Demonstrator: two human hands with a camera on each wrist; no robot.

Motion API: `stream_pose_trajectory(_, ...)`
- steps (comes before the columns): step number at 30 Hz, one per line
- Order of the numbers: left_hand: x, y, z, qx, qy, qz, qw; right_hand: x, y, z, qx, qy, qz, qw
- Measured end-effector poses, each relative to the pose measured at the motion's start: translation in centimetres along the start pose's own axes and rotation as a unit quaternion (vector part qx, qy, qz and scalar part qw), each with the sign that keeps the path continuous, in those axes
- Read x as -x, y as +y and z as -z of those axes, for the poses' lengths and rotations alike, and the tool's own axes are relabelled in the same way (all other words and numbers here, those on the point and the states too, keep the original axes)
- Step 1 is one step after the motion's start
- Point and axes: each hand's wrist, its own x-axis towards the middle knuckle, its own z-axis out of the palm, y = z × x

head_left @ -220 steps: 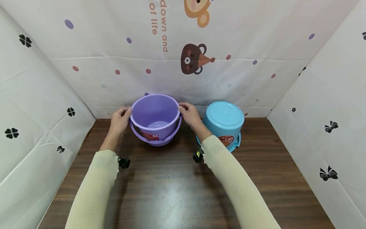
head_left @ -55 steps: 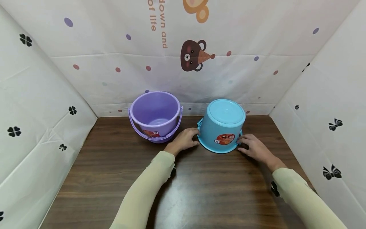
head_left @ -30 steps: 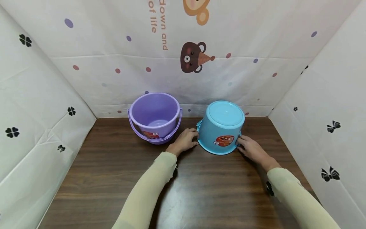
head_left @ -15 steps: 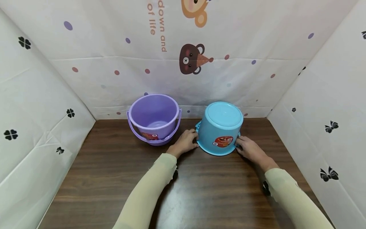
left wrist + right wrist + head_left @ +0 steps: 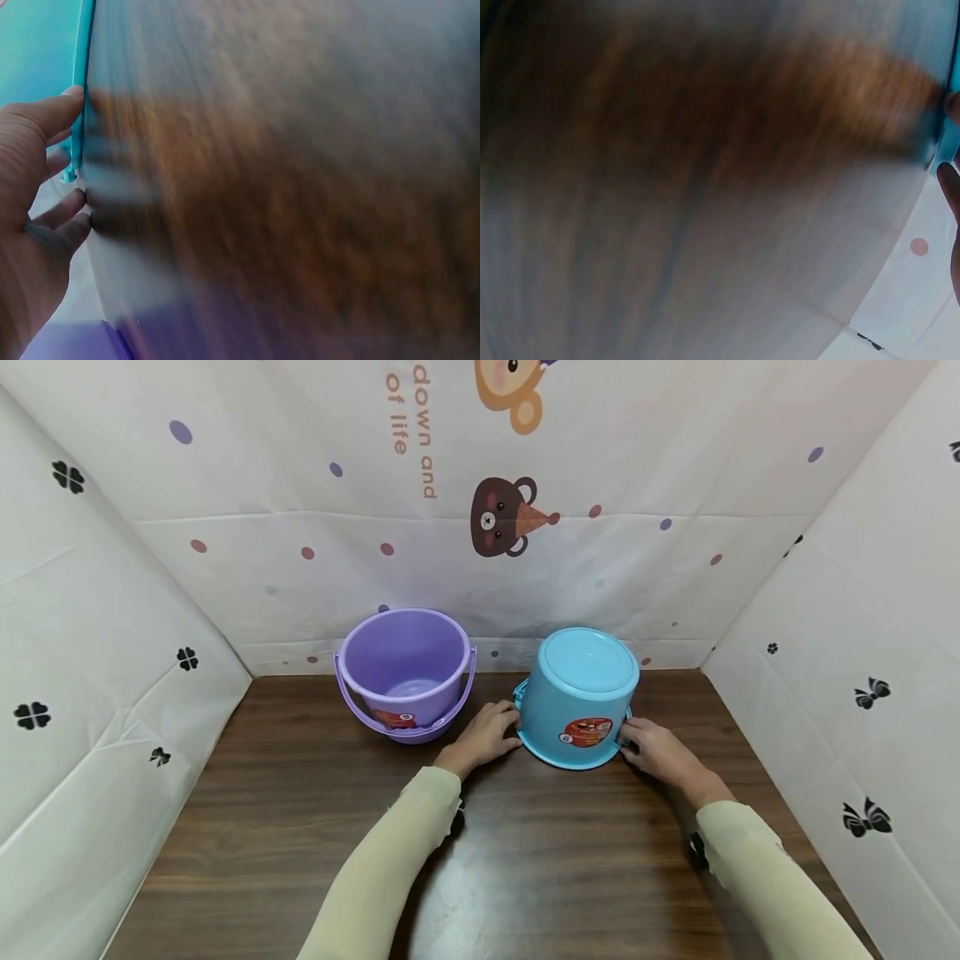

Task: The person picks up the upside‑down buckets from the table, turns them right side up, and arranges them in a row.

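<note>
A light-blue plastic bucket [image 5: 577, 702] stands upside down on the wooden table, its base up and a red label facing front. At the left side of its rim, my left hand [image 5: 483, 737] holds on low, near the handle's hinge; the left wrist view has the thumb [image 5: 64, 109] on the rim and other fingers spread behind. My right hand [image 5: 662, 753] grips the rim's right side with curled fingers; only fingertips [image 5: 951, 109] enter the right wrist view. To the left, a purple bucket [image 5: 405, 652] stands upright, its handle [image 5: 442, 724] hanging down in front.
The dark wooden table [image 5: 262, 827] runs back to a white printed cloth wall [image 5: 300, 593] close behind both buckets. Similar cloth panels stand along the left and right sides. My left forearm [image 5: 382, 860] crosses the table in front of the purple bucket.
Both hands have let go of the purple bucket's rim and moved right to the blue bucket. The right fingers have closed in on its rim. Over the last half second little moves.
</note>
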Motion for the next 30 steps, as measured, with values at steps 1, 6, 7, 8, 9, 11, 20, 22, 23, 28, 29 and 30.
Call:
stream_pose_trajectory(1, 0.0, 0.0, 0.0, 0.002, 0.001, -0.001, 1.0000, 0.0, 0.0, 0.0, -0.001, 0.005, 0.006, 1.000)
stream_pose_trajectory(6, 0.2, -0.2, 0.0, 0.002, 0.004, -0.003, 1.0000, 0.0, -0.3, 0.2, -0.002, 0.015, 0.021, 1.000)
stream_pose_trajectory(7, 0.2, -0.2, 0.0, 0.004, 0.004, -0.003, 1.0000, 0.0, -0.3, 0.2, -0.002, 0.014, 0.021, 1.000)
stream_pose_trajectory(8, 0.3, -0.3, 0.0, 0.007, 0.004, -0.003, 1.0000, -0.1, -0.4, 0.3, -0.002, 0.012, 0.017, 1.000)
stream_pose_trajectory(9, 0.3, -0.3, 0.0, 0.011, 0.005, -0.002, 0.9999, -0.1, -0.4, 0.3, -0.002, 0.013, 0.015, 1.000)
stream_pose_trajectory(11, 0.4, -0.3, 0.1, 0.023, 0.012, -0.001, 0.9997, -0.1, -0.5, 0.4, -0.006, 0.012, 0.008, 1.000)
stream_pose_trajectory(20, 0.7, -0.7, 0.4, 0.041, 0.047, 0.006, 0.9980, -0.3, -1.0, 1.1, -0.054, -0.003, -0.022, 0.998)
stream_pose_trajectory(22, 0.7, -0.7, 0.4, 0.049, 0.057, -0.005, 0.9972, -0.3, -1.1, 1.3, -0.057, -0.001, -0.026, 0.998)
stream_pose_trajectory(23, 0.7, -0.7, 0.4, 0.054, 0.062, -0.011, 0.9966, -0.3, -1.1, 1.4, -0.057, 0.001, -0.029, 0.998)
stream_pose_trajectory(28, 0.6, -0.8, 0.4, 0.074, 0.081, -0.023, 0.9937, -0.1, -1.3, 1.7, -0.054, 0.003, -0.061, 0.997)
stream_pose_trajectory(29, 0.7, -0.9, 0.4, 0.077, 0.085, -0.023, 0.9931, -0.1, -1.4, 1.8, -0.054, 0.001, -0.068, 0.996)
stream_pose_trajectory(30, 0.7, -0.9, 0.4, 0.080, 0.088, -0.022, 0.9927, -0.1, -1.4, 1.9, -0.053, -0.001, -0.077, 0.996)
